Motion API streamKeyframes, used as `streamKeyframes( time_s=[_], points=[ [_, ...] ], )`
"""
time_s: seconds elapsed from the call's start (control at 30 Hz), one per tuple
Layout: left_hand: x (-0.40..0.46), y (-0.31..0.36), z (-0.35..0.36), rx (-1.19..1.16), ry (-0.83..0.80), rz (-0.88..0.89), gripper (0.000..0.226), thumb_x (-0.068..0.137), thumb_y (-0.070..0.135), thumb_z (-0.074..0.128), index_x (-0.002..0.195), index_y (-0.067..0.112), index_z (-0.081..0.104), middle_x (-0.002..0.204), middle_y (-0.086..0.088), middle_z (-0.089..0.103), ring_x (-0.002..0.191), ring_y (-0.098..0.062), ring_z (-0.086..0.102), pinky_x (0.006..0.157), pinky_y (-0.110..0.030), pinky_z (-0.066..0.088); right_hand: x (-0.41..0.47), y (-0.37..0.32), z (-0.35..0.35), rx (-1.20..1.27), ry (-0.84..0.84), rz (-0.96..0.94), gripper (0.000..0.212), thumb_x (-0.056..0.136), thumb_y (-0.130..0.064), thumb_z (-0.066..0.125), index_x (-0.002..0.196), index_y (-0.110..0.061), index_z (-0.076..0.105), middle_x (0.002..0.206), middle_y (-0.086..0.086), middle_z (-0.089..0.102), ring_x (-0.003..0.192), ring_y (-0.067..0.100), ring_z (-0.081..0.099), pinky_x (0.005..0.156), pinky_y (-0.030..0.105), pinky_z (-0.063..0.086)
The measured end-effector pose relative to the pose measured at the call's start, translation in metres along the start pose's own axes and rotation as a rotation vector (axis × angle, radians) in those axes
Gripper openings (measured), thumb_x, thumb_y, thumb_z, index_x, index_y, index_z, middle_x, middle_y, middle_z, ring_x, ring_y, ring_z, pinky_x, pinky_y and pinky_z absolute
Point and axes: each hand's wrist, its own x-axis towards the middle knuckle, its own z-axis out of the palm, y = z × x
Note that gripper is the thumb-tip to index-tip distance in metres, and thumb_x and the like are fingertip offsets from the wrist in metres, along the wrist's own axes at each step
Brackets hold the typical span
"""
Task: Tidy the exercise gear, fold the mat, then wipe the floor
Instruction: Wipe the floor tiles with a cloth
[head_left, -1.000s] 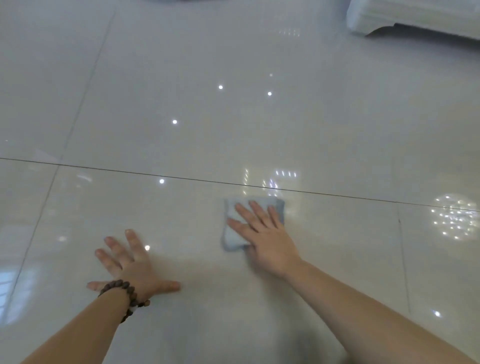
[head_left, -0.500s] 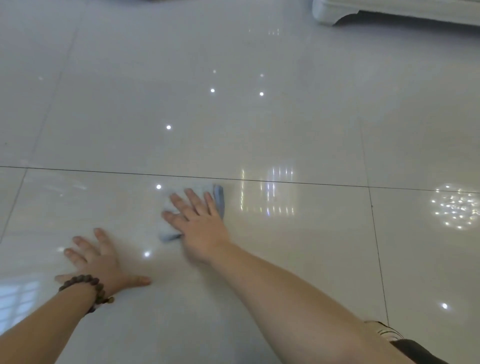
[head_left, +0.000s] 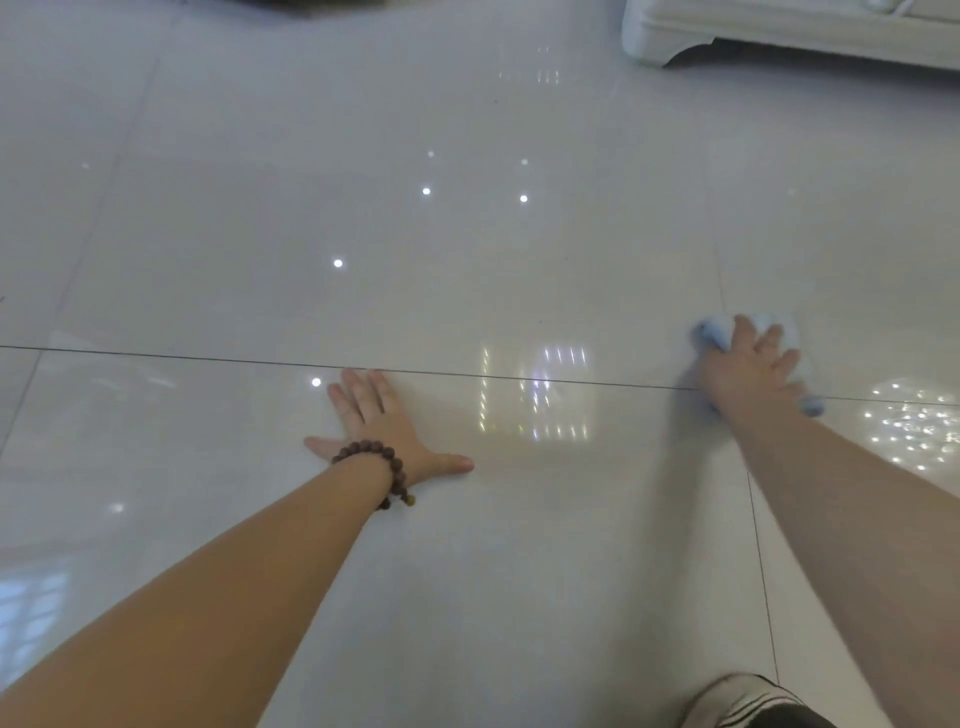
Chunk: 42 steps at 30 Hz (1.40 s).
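Observation:
A light blue cloth (head_left: 712, 330) lies on the glossy white tiled floor (head_left: 467, 249) at the right. My right hand (head_left: 748, 371) presses flat on it with straight spread fingers, and it is blurred by motion. Bits of the cloth show beyond the fingers and beside the wrist. My left hand (head_left: 382, 426), with a brown bead bracelet on its wrist, rests flat on the floor at the centre with its fingers spread, holding nothing.
The white base of a piece of furniture (head_left: 779, 31) stands at the top right. A dark object's edge (head_left: 322, 4) shows at the top. My knee in striped cloth (head_left: 748, 701) is at the bottom right. Dark grout lines cross the tiles.
My right hand has swept the cloth from near the left hand far to the right. The view shifted, so my left hand now sits near the centre, still flat on the floor.

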Motion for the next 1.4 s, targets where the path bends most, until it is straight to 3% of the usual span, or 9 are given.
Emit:
streamKeyframes(
  time_s=[0.23, 0.37, 0.47, 0.63, 0.8, 0.97, 1.1, 1.3, 1.4],
  points=[
    [0.014, 0.008, 0.007, 0.033, -0.088, -0.112, 0.165, 0.032, 0.090, 0.063, 0.123, 0.009, -0.049, 0.137, -0.015, -0.052, 0.132, -0.037, -0.041, 0.102, -0.076, 0.005, -0.111, -0.188, 0.070, -0.158, 0.009, -0.937, 0.060, 0.094, -0.024, 0.040, 0.148, -0.034, 0.017, 0.160, -0.001, -0.001, 0.145, 0.031, -0.009, 0.113, 0.055, -0.009],
    [0.016, 0.011, 0.005, 0.070, -0.124, -0.152, 0.164, 0.032, 0.092, 0.059, 0.116, 0.008, -0.054, 0.135, -0.018, -0.053, 0.132, -0.038, -0.040, 0.103, -0.074, 0.007, -0.101, -0.204, 0.069, -0.181, -0.136, -1.344, 0.056, 0.092, -0.030, 0.046, 0.145, -0.036, 0.028, 0.159, -0.004, 0.011, 0.146, 0.025, 0.001, 0.116, 0.051, -0.004],
    [0.016, 0.013, 0.003, 0.055, -0.143, -0.164, 0.165, 0.034, 0.090, 0.061, 0.116, 0.007, -0.055, 0.134, -0.018, -0.054, 0.131, -0.039, -0.040, 0.103, -0.074, 0.007, 0.007, -0.169, 0.032, -0.157, 0.015, -1.078, 0.055, 0.090, -0.043, 0.035, 0.143, -0.028, 0.037, 0.155, 0.004, 0.024, 0.143, 0.030, 0.017, 0.113, 0.053, 0.015],
    [0.017, 0.017, 0.000, 0.053, -0.175, -0.185, 0.165, 0.035, 0.090, 0.061, 0.116, 0.006, -0.056, 0.128, -0.020, -0.058, 0.130, -0.041, -0.041, 0.102, -0.074, 0.007, 0.112, -0.102, -0.035, -0.002, 0.041, -0.189, 0.055, 0.097, -0.043, 0.036, 0.148, -0.034, 0.018, 0.159, 0.000, 0.002, 0.145, 0.030, 0.001, 0.114, 0.055, 0.006],
    [0.015, 0.019, -0.001, 0.016, -0.171, -0.198, 0.164, 0.038, 0.088, 0.062, 0.118, 0.004, -0.055, 0.129, -0.020, -0.058, 0.130, -0.040, -0.041, 0.102, -0.074, 0.006, -0.041, -0.163, 0.046, -0.109, 0.158, -0.801, 0.062, 0.083, -0.025, 0.056, 0.142, -0.030, 0.038, 0.155, 0.008, 0.026, 0.141, 0.037, 0.022, 0.111, 0.059, 0.017],
    [0.009, 0.020, -0.005, -0.001, -0.169, -0.179, 0.166, 0.032, 0.089, 0.062, 0.112, 0.007, -0.058, 0.123, -0.015, -0.062, 0.131, -0.038, -0.040, 0.101, -0.075, 0.009, -0.131, -0.110, 0.073, -0.097, -0.056, -1.260, 0.056, 0.081, -0.030, 0.042, 0.137, -0.035, 0.041, 0.153, -0.003, 0.030, 0.143, 0.026, 0.020, 0.114, 0.049, 0.005],
    [0.007, 0.018, -0.006, 0.016, -0.150, -0.170, 0.166, 0.026, 0.091, 0.062, 0.108, 0.011, -0.059, 0.135, -0.017, -0.053, 0.133, -0.037, -0.038, 0.102, -0.076, 0.009, -0.092, 0.014, 0.049, -0.056, -0.030, -0.948, 0.065, 0.078, -0.029, 0.039, 0.141, -0.041, 0.029, 0.156, -0.008, 0.018, 0.145, 0.021, 0.006, 0.115, 0.050, 0.005],
    [0.004, 0.017, -0.003, 0.032, -0.111, -0.115, 0.168, 0.029, 0.090, 0.063, 0.127, 0.011, -0.049, 0.140, -0.014, -0.049, 0.135, -0.036, -0.036, 0.103, -0.075, 0.008, -0.038, 0.123, -0.010, 0.120, 0.063, 0.137, 0.055, 0.094, -0.030, 0.034, 0.148, -0.032, 0.020, 0.160, 0.001, -0.001, 0.145, 0.029, -0.003, 0.114, 0.054, 0.004],
    [0.006, 0.014, 0.004, 0.034, -0.066, -0.096, 0.167, 0.030, 0.087, 0.066, 0.132, 0.012, -0.044, 0.142, -0.012, -0.047, 0.135, -0.036, -0.036, 0.104, -0.074, 0.006, -0.091, 0.031, 0.034, 0.046, 0.076, -0.237, 0.058, 0.092, -0.032, 0.034, 0.148, -0.034, 0.019, 0.159, 0.000, -0.005, 0.146, 0.031, -0.005, 0.114, 0.053, -0.007]
  ],
)
